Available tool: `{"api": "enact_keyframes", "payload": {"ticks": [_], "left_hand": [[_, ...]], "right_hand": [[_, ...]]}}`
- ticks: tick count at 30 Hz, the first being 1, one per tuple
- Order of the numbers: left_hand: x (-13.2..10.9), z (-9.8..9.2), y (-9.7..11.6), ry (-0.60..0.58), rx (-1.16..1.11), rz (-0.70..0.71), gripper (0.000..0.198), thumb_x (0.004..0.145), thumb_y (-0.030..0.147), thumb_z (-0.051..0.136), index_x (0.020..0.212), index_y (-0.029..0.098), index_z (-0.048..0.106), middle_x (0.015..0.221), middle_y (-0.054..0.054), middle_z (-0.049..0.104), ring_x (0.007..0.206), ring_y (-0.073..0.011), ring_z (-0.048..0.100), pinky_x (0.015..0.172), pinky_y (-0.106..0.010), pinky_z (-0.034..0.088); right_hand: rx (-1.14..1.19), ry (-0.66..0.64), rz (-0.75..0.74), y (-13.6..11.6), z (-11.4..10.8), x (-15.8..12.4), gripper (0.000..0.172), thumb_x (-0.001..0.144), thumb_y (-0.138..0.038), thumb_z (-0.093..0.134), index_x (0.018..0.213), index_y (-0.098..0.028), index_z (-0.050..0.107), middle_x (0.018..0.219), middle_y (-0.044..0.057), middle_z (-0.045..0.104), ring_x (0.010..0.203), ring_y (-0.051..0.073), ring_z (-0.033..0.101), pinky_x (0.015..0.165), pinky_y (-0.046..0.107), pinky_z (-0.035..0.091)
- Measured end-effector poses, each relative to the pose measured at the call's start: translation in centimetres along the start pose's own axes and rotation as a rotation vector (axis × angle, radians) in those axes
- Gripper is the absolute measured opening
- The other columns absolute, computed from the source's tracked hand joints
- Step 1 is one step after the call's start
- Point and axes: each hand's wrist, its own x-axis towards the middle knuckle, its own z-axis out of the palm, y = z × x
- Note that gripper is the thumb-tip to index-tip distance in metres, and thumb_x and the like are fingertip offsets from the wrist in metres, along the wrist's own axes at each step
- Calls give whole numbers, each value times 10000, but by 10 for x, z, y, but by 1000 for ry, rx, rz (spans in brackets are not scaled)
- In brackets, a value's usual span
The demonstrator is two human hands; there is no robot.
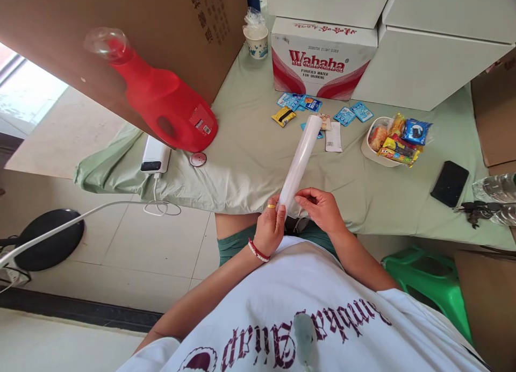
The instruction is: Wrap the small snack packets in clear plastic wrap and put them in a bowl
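A long white roll of plastic wrap [301, 157] slants up and away from my body over the table's front edge. My left hand [271, 228] is closed around its near end, the thumb lying along the roll. On the roll's right side, my right hand [320, 209] is closed in a pinch at the surface near that same end. Whether a loose edge of film is between those fingertips is too fine to make out. Beyond the roll's far end lie a white packet [333, 137] and a yellow snack packet [284, 116].
Left stands a red jug [173, 106], with a white power bank [155, 154] and cable below. Several blue sachets [344, 116] lie before the Wahaba carton [322, 60]. Rightward are a snack-filled container [368, 152], a black phone [449, 183] and a green stool [433, 275].
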Motion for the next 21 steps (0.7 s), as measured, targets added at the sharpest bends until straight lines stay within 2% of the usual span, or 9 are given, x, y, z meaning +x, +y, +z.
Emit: {"api": "enact_keyframes", "payload": {"ticks": [5,10,12,15,18,21], "left_hand": [[-3,2,-9,5,177,42,522,1096,511,262,1371,142,509,1005,-115,717,867,-229,695,765,-342,513],[-2,3,-10,-15,166,20,499,1099,498,246,1327,157,530,1054,-117,722,847,-216,692,751,-335,520],[-2,3,-10,-8,161,0,491,1099,489,247,1324,155,529,1069,-123,724,861,-219,696,756,-336,524],[-2,2,-11,4,181,-7,475,1101,472,257,1344,159,520,1095,-124,728,887,-223,706,770,-337,527],[-3,3,-13,7,231,23,463,1104,457,262,1355,159,511,1080,-116,735,881,-222,714,753,-331,528],[-4,5,-15,37,312,78,446,1108,436,262,1360,160,506,1045,-108,734,875,-218,718,723,-314,522]], "right_hand": [[-61,-12,-8,-1,0,5,251,802,-447,709,840,-201,748,686,-1,647,594,127,510,541,255,410],[-103,26,-17,2,3,7,149,730,-348,678,705,-208,633,632,-29,591,581,115,489,554,244,408],[-80,43,11,4,3,6,165,730,-362,685,701,-208,631,624,-32,580,561,108,463,530,240,391],[-10,95,47,8,2,5,264,781,-457,712,823,-197,725,692,-11,631,532,99,426,488,243,360],[37,133,53,8,0,4,368,792,-528,745,924,-187,788,727,7,665,518,96,409,471,250,342],[18,139,58,6,-2,4,373,773,-529,772,916,-186,809,684,7,665,526,110,438,482,256,354]]}}
